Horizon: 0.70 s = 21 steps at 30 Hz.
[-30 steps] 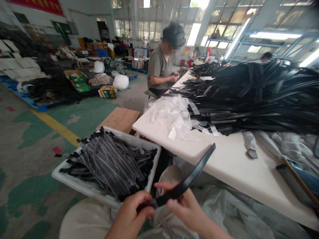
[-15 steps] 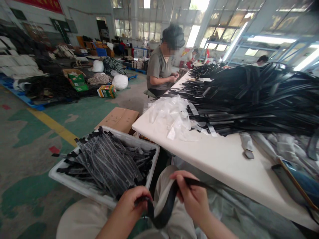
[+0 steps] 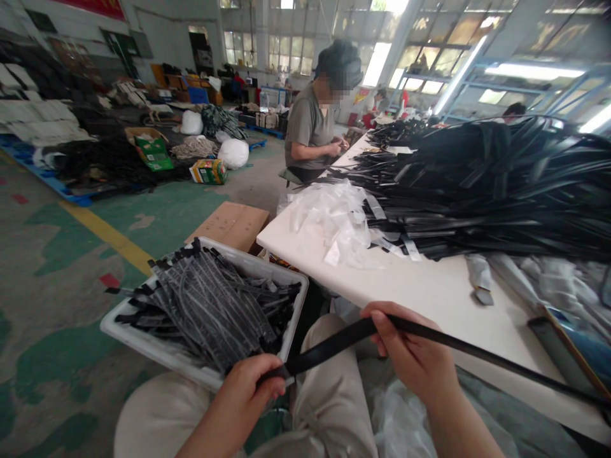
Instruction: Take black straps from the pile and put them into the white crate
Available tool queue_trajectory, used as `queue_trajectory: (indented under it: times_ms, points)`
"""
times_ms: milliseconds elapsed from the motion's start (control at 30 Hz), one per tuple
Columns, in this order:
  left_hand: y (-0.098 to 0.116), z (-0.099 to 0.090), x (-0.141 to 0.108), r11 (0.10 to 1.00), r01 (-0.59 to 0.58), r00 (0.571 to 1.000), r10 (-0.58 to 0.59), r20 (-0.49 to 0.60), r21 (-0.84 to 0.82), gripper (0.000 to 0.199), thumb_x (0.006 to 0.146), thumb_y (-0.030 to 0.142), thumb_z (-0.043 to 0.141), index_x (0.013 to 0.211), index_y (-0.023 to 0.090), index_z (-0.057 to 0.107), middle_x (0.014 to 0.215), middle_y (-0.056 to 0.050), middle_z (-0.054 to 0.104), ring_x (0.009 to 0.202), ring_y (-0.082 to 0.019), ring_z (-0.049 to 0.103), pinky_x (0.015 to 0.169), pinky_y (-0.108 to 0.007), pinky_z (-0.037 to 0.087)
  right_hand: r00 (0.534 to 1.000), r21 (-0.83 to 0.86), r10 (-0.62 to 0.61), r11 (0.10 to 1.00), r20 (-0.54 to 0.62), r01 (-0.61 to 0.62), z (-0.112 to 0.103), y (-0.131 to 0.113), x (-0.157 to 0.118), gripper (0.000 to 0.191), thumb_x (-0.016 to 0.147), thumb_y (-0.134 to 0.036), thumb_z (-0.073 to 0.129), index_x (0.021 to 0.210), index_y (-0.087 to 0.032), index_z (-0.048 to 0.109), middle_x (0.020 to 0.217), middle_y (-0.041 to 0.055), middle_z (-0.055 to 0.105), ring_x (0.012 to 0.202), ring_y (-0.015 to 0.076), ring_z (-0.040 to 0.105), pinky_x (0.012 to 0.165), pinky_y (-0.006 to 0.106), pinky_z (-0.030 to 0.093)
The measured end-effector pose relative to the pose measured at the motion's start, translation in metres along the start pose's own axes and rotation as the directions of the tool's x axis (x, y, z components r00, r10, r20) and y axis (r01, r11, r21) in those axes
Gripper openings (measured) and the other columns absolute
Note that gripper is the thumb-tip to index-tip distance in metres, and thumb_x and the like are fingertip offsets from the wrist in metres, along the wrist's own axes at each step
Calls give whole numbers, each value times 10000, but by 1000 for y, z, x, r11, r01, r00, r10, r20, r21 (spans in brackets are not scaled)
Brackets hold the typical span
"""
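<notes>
A long black strap runs between my two hands above my lap. My left hand is closed on its end, thumb pressed on top, where a small pale bit shows at the tip. Farther along, my right hand pinches the strap between thumb and fingers. From there the strap trails to the right past the table edge and out of view. Beside my left knee sits a white plastic crate filled with black-ended strips in clear wrapping.
On the white table lie a large heap of black straps, crumpled clear plastic and a wrapped piece. A cardboard box stands behind the crate. A co-worker sits at the table's far side.
My right hand has moved right and slightly up along the strap, away from my left hand. The strap's hanging loop between them has straightened. The left hand keeps its grip.
</notes>
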<state>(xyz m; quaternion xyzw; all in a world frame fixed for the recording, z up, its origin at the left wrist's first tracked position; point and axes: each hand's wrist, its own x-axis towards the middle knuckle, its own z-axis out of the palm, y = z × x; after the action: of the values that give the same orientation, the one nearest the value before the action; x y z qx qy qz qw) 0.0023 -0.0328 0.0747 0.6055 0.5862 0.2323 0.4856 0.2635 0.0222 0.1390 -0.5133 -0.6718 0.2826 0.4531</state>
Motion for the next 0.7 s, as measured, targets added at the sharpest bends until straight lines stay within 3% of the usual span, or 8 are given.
queue_trajectory:
  times_ms: [200, 333, 433, 533, 600, 700]
  points:
    - [8, 1, 8, 999, -1, 998, 3, 58, -39, 160, 817, 233, 540, 776, 180, 685, 751, -14, 693, 769, -202, 629, 709, -274, 409, 984, -196, -176, 964, 39, 180, -10, -7, 9, 209, 953, -335, 570, 855, -243, 731, 726, 43, 709, 593, 171, 645, 596, 262, 501]
    - [16, 6, 15, 999, -4, 999, 6, 52, -42, 167, 808, 254, 533, 747, 183, 670, 726, -19, 681, 756, -203, 623, 699, -278, 410, 946, -128, -270, 947, 181, 295, 4, -4, 0, 203, 949, -303, 574, 869, -239, 750, 699, 47, 709, 558, 167, 643, 539, 247, 497]
    - [14, 9, 16, 994, 3, 999, 3, 46, -113, 137, 778, 222, 531, 744, 187, 658, 708, -10, 675, 736, -194, 621, 702, -277, 426, 990, 16, -138, 990, 13, 137, 7, 1, -6, 228, 966, -343, 568, 853, -219, 722, 572, 12, 633, 433, 128, 563, 438, 224, 447]
    - [8, 8, 15, 970, -4, 996, 24, 82, -243, 133, 783, 249, 555, 775, 177, 667, 695, -9, 674, 695, -183, 614, 682, -274, 444, 985, 200, 84, 978, -153, -53, -5, 0, -2, 272, 959, -425, 593, 854, -199, 701, 467, -30, 537, 349, 102, 482, 348, 198, 372]
    - [7, 5, 15, 956, -19, 992, 54, 110, -292, 160, 803, 283, 569, 807, 168, 680, 696, -14, 680, 677, -177, 610, 668, -270, 448, 985, 263, 120, 961, -125, -84, -15, -5, 4, 282, 906, -458, 668, 847, -186, 719, 475, -26, 558, 339, 97, 488, 323, 188, 368]
    - [15, 3, 17, 962, -61, 991, 91, 102, -265, 181, 823, 294, 567, 772, 166, 684, 665, -13, 673, 656, -173, 603, 654, -266, 439, 997, 259, 54, 965, -56, -38, -20, -14, 9, 228, 869, -416, 722, 822, -196, 759, 503, -13, 598, 349, 100, 524, 335, 189, 420]
